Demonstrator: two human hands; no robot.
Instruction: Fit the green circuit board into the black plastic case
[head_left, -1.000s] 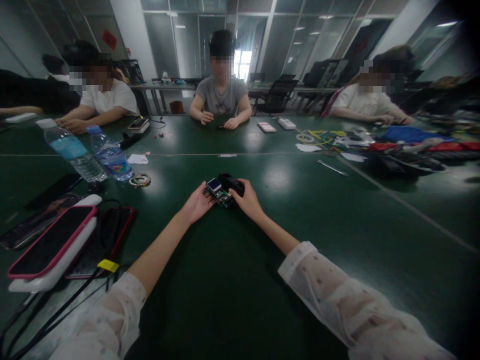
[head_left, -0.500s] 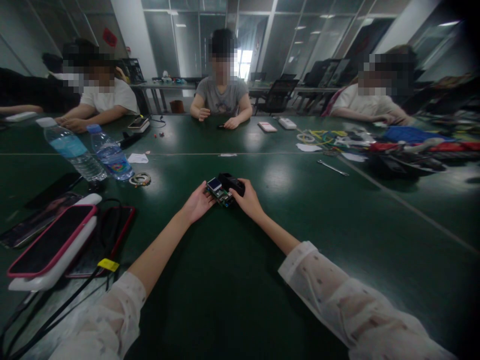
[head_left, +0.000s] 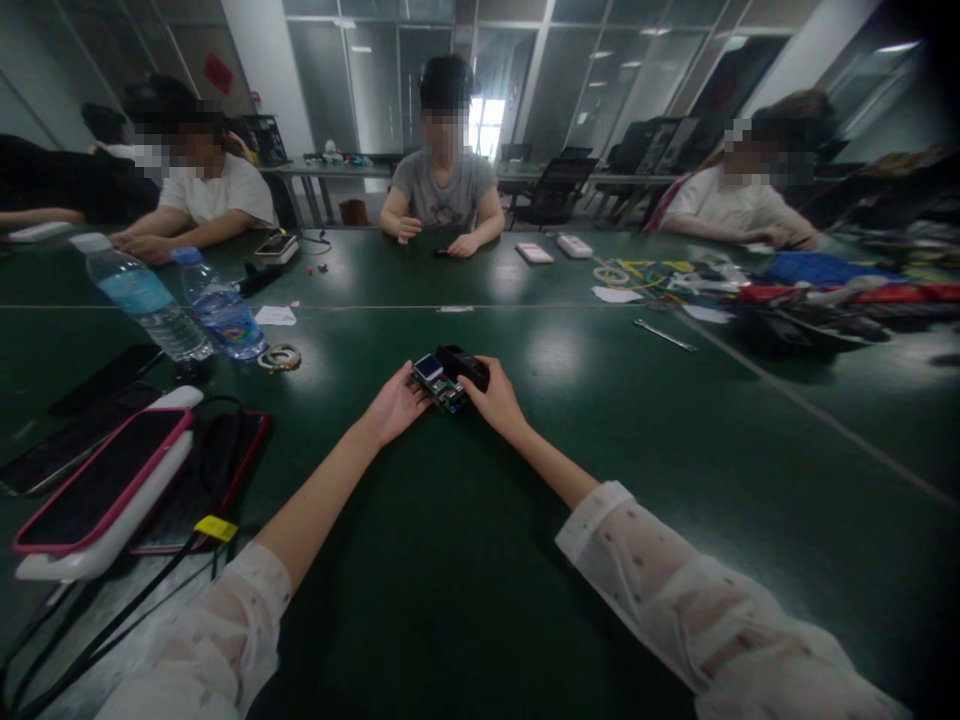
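My left grip (head_left: 395, 408) holds the circuit board (head_left: 442, 388), at its two o'clock | my right grip (head_left: 495, 397) clasps the black case (head_left: 470, 367), at its eleven | board's long axis: ten to four; case just beside, toward one | both grips similarly near, over the bench (head_left: 465, 560)

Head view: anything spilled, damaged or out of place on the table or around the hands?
Nothing looks spilled. The circuit board between left hand and right hand is uncovered, beside a black case; fine damage can't be judged. The tangled cables on the right look untidy. The bottles appear tilted, possibly lens distortion.
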